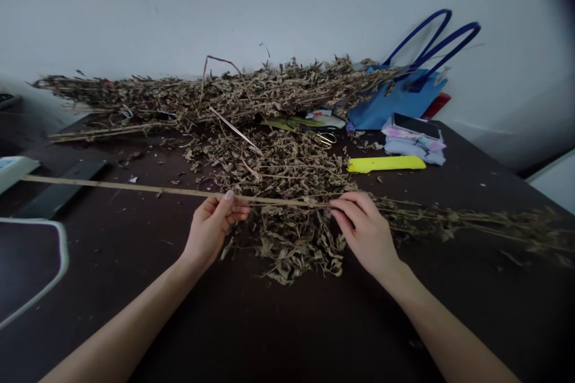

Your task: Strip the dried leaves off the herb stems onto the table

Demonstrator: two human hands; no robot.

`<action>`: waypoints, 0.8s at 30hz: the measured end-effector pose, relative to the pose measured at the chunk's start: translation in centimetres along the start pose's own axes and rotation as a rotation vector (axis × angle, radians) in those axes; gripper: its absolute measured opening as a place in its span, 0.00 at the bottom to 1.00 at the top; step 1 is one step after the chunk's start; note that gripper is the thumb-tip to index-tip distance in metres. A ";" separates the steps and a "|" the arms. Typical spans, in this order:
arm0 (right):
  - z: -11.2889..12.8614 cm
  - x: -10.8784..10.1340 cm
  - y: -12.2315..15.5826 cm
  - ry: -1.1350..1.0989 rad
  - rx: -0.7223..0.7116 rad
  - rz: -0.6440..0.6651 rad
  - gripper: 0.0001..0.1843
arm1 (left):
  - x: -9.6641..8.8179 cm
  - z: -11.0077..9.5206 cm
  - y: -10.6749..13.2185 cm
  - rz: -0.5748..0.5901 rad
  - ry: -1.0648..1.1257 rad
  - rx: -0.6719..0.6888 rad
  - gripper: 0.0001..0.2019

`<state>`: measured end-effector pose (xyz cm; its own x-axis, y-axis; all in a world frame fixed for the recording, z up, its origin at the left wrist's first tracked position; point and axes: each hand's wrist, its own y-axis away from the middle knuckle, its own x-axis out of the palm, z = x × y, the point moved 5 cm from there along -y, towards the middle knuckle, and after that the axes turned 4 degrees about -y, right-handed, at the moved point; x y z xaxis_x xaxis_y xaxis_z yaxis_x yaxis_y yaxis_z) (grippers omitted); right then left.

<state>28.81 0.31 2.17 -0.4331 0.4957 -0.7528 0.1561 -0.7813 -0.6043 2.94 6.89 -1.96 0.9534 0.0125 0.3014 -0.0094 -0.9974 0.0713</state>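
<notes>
blue bag, upper right: no print could be read;
yellow strip, right of centre: showed no lettering;
white device, left edge: markings were too blurred to read

Left hand and right hand pinch a long dried plant stalk, held level above a loose pile of stripped dry leaves on the dark brown surface; stalk's leafy end lies right.
</notes>
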 end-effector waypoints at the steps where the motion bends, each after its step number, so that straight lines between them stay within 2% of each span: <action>1: 0.0 0.0 0.0 -0.002 -0.002 0.005 0.09 | 0.0 0.0 0.0 0.002 -0.001 0.000 0.13; 12: 1.3 -0.2 0.3 0.004 -0.042 -0.019 0.09 | 0.2 0.0 0.0 0.025 0.040 -0.025 0.13; 15: 1.5 -0.1 0.3 -0.053 -0.035 0.005 0.09 | -0.1 0.3 -0.2 0.008 0.046 -0.048 0.11; 18: 1.8 -0.6 0.2 -0.154 -0.021 -0.041 0.09 | -0.3 0.4 -0.4 -0.002 0.048 -0.053 0.10; 21: 1.8 -0.9 0.2 -0.315 0.082 -0.052 0.07 | -0.3 0.4 -0.4 -0.004 0.045 -0.048 0.10; 24: 1.3 0.3 0.6 -0.531 0.367 0.081 0.08 | -0.4 0.4 -0.5 -0.015 0.051 -0.045 0.10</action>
<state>27.67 -0.50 1.93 -0.8270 0.2484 -0.5043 -0.0660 -0.9337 -0.3518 2.71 7.32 -2.49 0.9371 0.0319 0.3477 -0.0102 -0.9929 0.1185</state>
